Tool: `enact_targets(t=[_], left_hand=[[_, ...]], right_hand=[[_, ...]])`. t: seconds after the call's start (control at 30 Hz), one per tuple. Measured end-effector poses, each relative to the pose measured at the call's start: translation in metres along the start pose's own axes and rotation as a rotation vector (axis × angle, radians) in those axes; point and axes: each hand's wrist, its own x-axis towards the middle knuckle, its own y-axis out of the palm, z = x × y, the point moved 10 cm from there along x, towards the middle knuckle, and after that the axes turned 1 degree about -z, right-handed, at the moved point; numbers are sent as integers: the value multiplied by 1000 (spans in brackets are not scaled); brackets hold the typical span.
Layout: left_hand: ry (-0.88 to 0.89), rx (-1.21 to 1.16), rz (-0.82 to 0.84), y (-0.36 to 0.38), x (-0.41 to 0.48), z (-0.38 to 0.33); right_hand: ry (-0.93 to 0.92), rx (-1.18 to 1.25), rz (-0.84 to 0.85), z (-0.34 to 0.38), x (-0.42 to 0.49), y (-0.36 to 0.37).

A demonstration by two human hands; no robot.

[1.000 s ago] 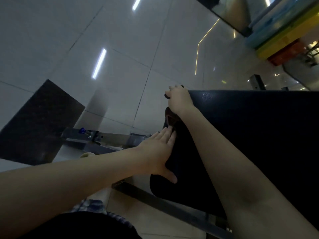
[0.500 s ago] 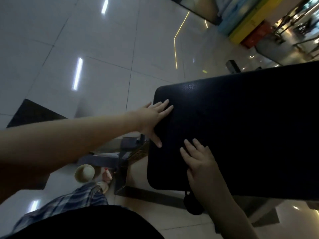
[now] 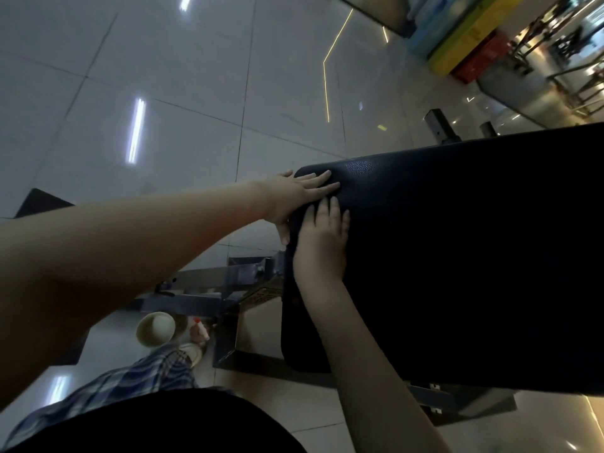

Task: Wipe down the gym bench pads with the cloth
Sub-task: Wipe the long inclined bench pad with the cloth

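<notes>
The dark bench pad (image 3: 457,256) fills the right of the head view. The left hand (image 3: 299,196) lies flat on the pad's near-left corner, fingers straight and thumb over the pad's edge. The right hand (image 3: 323,243) lies flat on the pad just beside it, fingers spread. Whether the cloth lies under either palm cannot be told. A cup (image 3: 155,328) stands on the floor left of the pad.

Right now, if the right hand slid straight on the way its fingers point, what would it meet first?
Most likely the left hand, which lies flat across the corner of the bench pad, just beyond the fingertips of the right hand. The gap between them looks very small.
</notes>
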Motion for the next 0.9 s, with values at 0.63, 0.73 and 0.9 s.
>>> enact_targets(t=[0.63, 0.73, 0.9], left_hand=[[-10, 49, 83, 9, -3, 4], [-9, 60, 85, 8, -3, 5], [-3, 25, 91, 3, -5, 5]], right_hand=[[-188, 140, 78, 20, -92, 12], [-190, 62, 76, 27, -44, 8], [-177, -4, 20, 38, 1, 6]])
